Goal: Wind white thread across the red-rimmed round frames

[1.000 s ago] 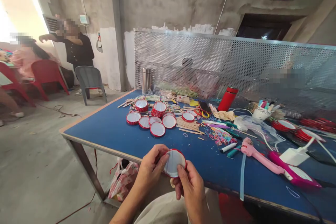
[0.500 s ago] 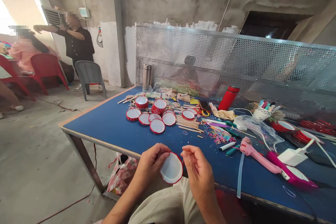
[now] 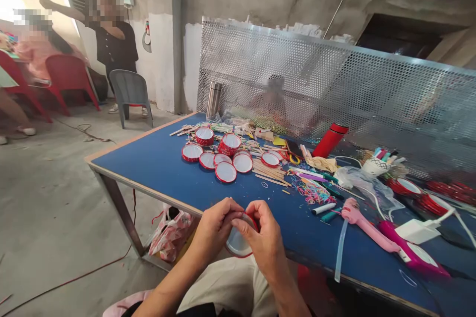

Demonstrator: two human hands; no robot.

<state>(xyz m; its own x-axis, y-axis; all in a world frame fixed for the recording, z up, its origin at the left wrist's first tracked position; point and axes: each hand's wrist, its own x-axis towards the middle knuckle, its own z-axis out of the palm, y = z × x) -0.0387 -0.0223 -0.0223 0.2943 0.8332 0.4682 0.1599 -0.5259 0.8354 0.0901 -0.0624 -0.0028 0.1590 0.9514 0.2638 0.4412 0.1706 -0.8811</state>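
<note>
A round jar lid (image 3: 238,243) with a white inner face and a red rim is held over my lap, at the table's front edge. My left hand (image 3: 218,223) pinches its upper left rim between thumb and fingers. On the other side my right hand (image 3: 262,235) grips the rim, its thumb lying across the white face. The fingers of both hands meet at the top of the lid and hide that part. Beyond them on the blue table (image 3: 148,166) lie several similar lids (image 3: 225,172), some stacked, with white faces up.
Wooden sticks (image 3: 269,171) and coloured rubber bands (image 3: 314,192) lie behind my hands. To the right are a pink glue gun (image 3: 368,225), a magenta power strip (image 3: 416,252) and a white charger (image 3: 418,230). A red bottle (image 3: 330,139) stands before the perforated metal screen (image 3: 316,74).
My right hand has moved left onto the lid and closed on its rim. The lid is now partly covered by the fingers. The camera view has shifted slightly.
</note>
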